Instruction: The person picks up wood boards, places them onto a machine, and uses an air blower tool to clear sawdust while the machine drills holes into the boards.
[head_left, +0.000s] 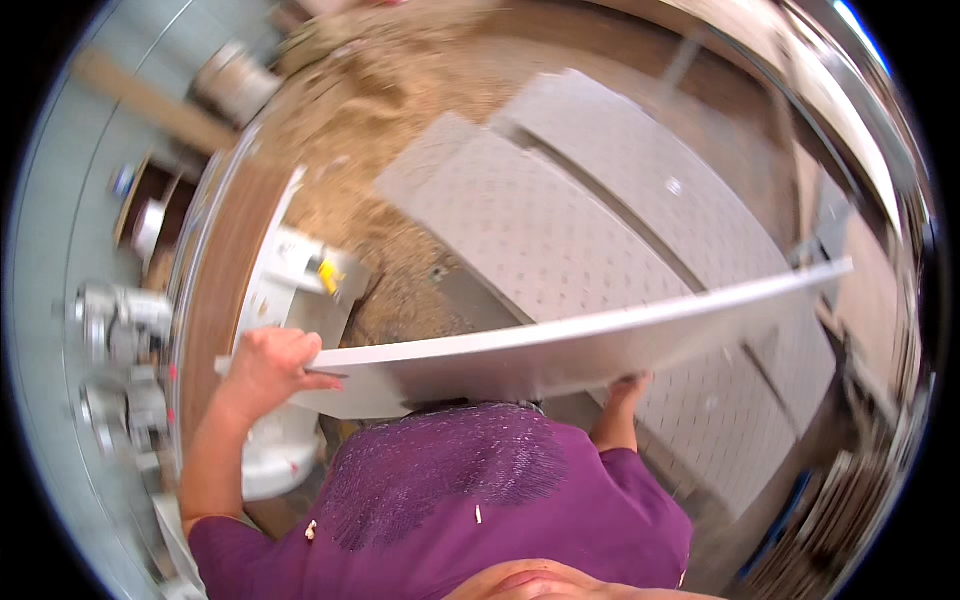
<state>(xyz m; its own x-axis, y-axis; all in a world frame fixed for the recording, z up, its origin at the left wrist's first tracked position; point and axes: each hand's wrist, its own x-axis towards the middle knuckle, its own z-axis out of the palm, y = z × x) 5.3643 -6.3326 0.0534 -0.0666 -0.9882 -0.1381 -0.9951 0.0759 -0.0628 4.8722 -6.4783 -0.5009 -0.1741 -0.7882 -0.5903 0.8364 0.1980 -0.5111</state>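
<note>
A long white board (560, 352) stretches across in front of my body, its narrow edge facing up. At its left end my left hand (268, 374) is closed over the top edge. A thin dark sliver shows by that thumb; I cannot make out what it is. My right hand (625, 390) grips the board's near lower edge, right of the middle, with its fingertips partly hidden. Beyond the board lie large pale panels (560, 235) with rows of small marks.
Sawdust (350, 110) covers the floor at far left. A yellow-and-black tool (328, 275) rests on a white surface beside a brown wooden ledge (235, 260). Metal machine parts (125, 320) stand at left, a bucket (235, 85) behind them. Stacked thin sheets (825, 530) are at lower right.
</note>
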